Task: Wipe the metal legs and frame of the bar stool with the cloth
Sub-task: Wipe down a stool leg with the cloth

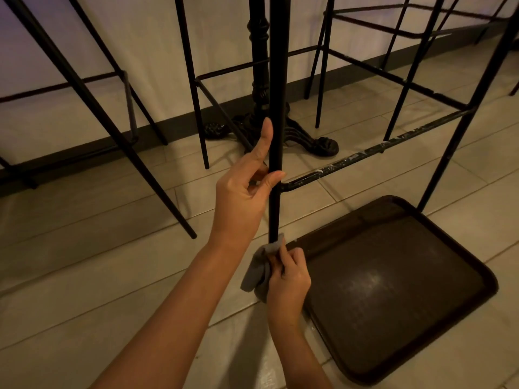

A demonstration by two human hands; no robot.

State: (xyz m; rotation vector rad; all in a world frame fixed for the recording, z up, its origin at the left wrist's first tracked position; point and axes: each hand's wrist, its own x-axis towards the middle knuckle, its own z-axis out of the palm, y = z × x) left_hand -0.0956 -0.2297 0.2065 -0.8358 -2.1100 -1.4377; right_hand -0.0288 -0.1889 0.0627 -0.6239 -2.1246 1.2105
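Black metal stool leg [276,108] in your grip, grey cloth [259,269] pressed low against it.

From the head camera, your left hand [244,189] holds the leg just above the footrest bar [373,151], thumb curled round it and index finger straight up along the metal. Your right hand [288,279] clutches the cloth against the leg's lower part, beside a dark brown tray [474,265] lying on the tiled floor [84,262]. The cloth hides where the leg ends; the stool's seat is cut off above. An ornate table base [309,136] stands behind the leg.
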